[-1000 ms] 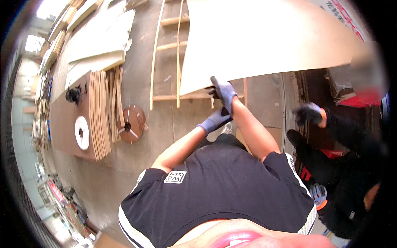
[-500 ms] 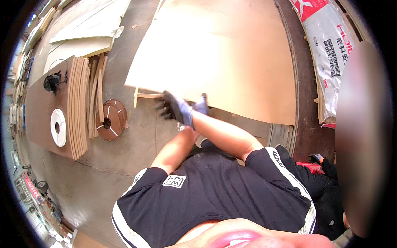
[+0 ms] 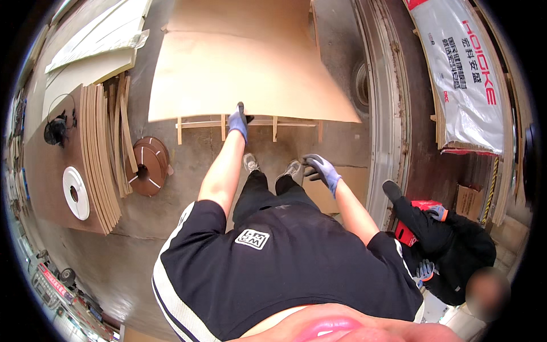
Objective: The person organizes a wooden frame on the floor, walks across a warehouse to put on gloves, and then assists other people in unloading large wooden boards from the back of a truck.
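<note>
A large, thin tan sheet (image 3: 239, 74) lies ahead of me over light wooden slats. At its near edge is my left hand (image 3: 239, 121), in a blue and black glove, closed on the edge with one dark fingertip on top; part of its fingers is hard to make out. My right hand (image 3: 322, 172), gloved the same way, hangs lower and to the right, apart from the sheet. Its fingers are apart and hold nothing. The wooden slats (image 3: 275, 130) stick out below the sheet's near edge, in front of my shoes.
Stacked brown boards (image 3: 62, 145) stand at left, bearing a white reel (image 3: 76, 192) and a black fan-like object (image 3: 56, 130). Brown coiled reels (image 3: 149, 166) lie beside them. Metal rails (image 3: 380, 142) run along the right. A wrapped stack (image 3: 458, 74) and a crouching co-worker (image 3: 456, 245) are beyond.
My hands have separated from their crossed position: the left to the sheet's edge, the right back toward my right side. The sheet's near right corner has shifted left and away; my view has turned somewhat.
</note>
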Available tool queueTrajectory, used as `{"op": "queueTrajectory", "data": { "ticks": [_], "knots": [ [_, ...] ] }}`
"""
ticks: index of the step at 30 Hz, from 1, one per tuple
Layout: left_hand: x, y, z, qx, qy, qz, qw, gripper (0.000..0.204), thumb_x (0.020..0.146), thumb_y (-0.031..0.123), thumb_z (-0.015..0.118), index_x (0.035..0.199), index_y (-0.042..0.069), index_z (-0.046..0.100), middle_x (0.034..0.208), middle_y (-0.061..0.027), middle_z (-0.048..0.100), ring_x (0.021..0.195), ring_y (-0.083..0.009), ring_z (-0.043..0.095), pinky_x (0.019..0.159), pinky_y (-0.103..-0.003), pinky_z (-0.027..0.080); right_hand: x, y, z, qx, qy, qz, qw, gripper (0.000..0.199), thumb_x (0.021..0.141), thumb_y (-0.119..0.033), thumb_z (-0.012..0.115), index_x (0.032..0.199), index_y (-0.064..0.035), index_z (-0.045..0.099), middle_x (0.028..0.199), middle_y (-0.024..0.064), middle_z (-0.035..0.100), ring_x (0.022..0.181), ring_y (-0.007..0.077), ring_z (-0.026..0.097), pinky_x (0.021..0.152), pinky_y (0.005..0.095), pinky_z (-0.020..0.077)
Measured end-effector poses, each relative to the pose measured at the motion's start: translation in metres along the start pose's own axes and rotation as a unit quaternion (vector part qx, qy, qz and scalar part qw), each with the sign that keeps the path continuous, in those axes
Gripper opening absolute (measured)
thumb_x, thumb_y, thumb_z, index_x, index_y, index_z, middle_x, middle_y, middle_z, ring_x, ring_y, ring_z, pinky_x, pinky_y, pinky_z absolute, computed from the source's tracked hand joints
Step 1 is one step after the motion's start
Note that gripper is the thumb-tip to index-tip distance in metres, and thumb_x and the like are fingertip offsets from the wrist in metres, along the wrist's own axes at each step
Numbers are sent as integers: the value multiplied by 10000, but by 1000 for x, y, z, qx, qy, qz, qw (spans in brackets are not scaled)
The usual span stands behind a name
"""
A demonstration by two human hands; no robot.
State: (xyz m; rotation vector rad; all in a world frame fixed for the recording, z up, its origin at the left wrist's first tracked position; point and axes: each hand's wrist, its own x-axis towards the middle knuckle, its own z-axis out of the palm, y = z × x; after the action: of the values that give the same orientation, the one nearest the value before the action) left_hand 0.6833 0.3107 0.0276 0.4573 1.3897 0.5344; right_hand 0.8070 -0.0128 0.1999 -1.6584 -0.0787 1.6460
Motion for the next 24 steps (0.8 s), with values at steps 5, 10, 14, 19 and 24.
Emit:
{"op": "queueTrajectory", "data": {
  "ticks": [5, 10, 14, 19, 24],
  "knots": [
    [25, 36, 38, 91, 32, 126, 987, 334, 903, 311, 687, 993, -8, 646, 712, -58, 606, 569, -193, 588, 520, -352, 556, 2, 89, -47, 82, 116, 3, 990, 422, 959, -408, 586, 1256, -109, 585, 1135, 45, 670, 930, 179, 665, 795, 345, 509],
    [-18, 62, 43, 88, -31, 161, 982, 401, 912, 333, 685, 1115, -10, 644, 915, -106, 669, 662, -209, 653, 537, -361, 577, -8, 155, -54, 101, 129, 42, 985, 451, 964, -417, 567, 1289, -104, 574, 1208, 75, 641, 1015, 225, 648, 847, 388, 506],
    [-135, 78, 53, 94, -111, 132, 981, 396, 909, 324, 703, 1111, -14, 661, 985, -104, 695, 742, -227, 679, 621, -349, 599, -4, 193, -70, 130, 127, 30, 983, 430, 974, -419, 532, 1281, -121, 582, 1196, 53, 648, 976, 205, 657, 823, 370, 503],
    [-235, 52, 54, 51, -149, 147, 977, 344, 930, 303, 684, 1117, 15, 662, 998, -80, 686, 728, -207, 688, 606, -336, 602, 25, 199, -111, 153, 130, 13, 980, 388, 971, -405, 519, 1248, -146, 602, 1148, 29, 672, 936, 182, 672, 800, 369, 500],
    [-204, -1, 26, -27, -136, 57, 989, 279, 935, 286, 674, 1175, 148, 636, 1034, -34, 708, 811, -201, 699, 610, -338, 596, 24, 176, -136, 127, 126, 12, 984, 380, 958, -424, 545, 1222, -159, 609, 1137, 27, 670, 928, 179, 668, 771, 367, 498]
  ]
}}
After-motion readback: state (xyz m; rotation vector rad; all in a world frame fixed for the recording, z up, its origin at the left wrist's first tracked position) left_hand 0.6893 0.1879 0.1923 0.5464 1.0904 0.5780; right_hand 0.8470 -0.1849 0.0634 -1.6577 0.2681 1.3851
